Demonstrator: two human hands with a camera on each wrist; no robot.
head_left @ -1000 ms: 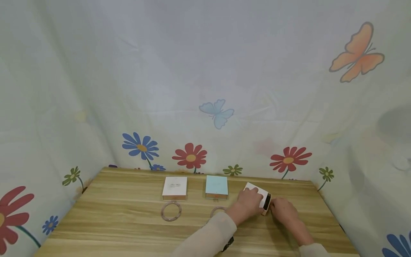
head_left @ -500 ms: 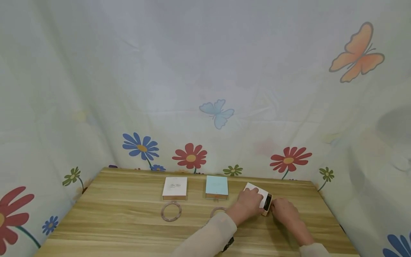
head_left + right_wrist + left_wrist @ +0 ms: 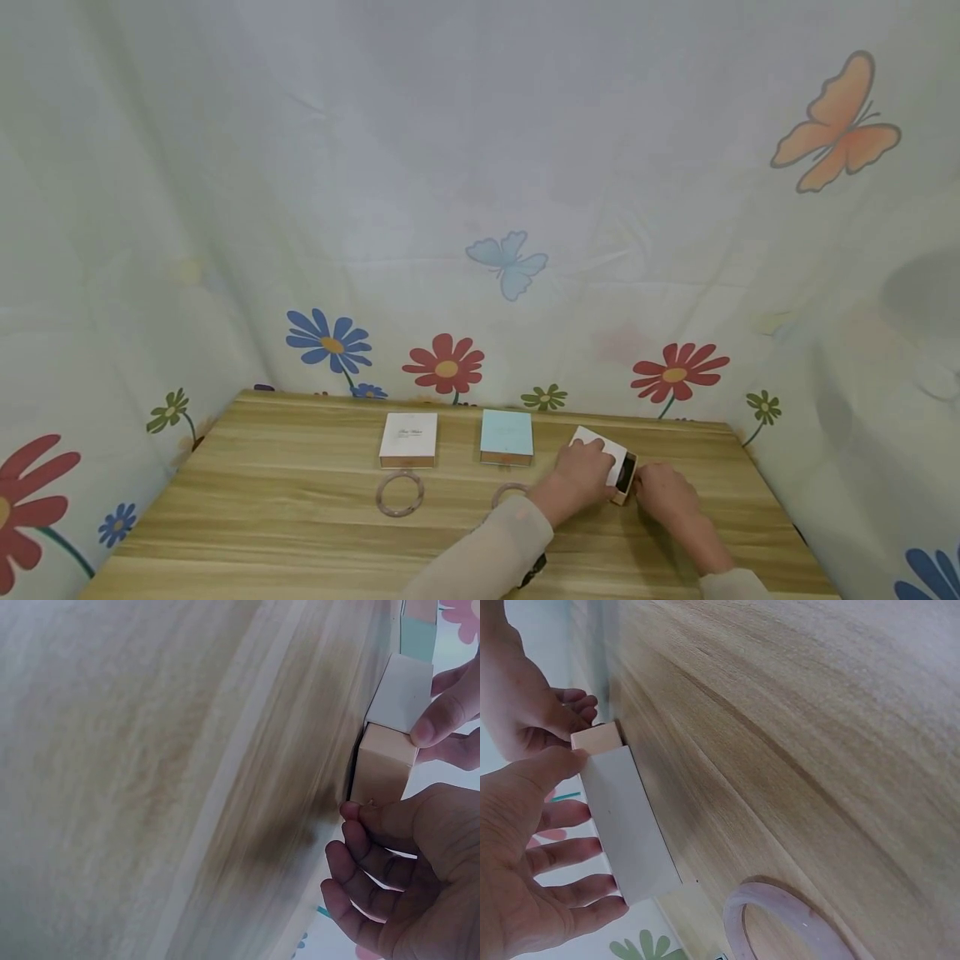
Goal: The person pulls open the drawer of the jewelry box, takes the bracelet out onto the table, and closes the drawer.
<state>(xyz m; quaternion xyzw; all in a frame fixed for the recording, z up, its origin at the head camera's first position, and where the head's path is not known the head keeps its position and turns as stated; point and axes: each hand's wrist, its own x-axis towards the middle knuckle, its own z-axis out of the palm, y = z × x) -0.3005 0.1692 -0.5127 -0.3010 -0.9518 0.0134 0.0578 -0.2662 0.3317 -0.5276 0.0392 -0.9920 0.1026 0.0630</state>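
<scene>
On the right of the table in the head view, my left hand (image 3: 573, 485) grips a white drawer box (image 3: 630, 829), thumb on one side and fingers along the other. The box lies turned at an angle. Its tan inner drawer (image 3: 382, 774) stands partly out of the right end, showing a dark interior. At the drawer's end face, my right hand (image 3: 667, 493) pinches a small pull between thumb and index finger; the pull itself is mostly hidden. A pale pink bangle (image 3: 735, 922) lies near my left wrist, partly covered by the sleeve in the head view.
To the left stand a light blue box (image 3: 506, 433) and another white box (image 3: 408, 435) with dark lettering. A second bangle (image 3: 400, 512) lies in front of that white box. Flower-printed cloth (image 3: 375, 208) hangs behind the wooden table (image 3: 285, 500).
The drawer has slid slightly farther out to the right, and the dark opening is a bit wider. My right hand has shifted slightly right; my left hand stays in place on the box.
</scene>
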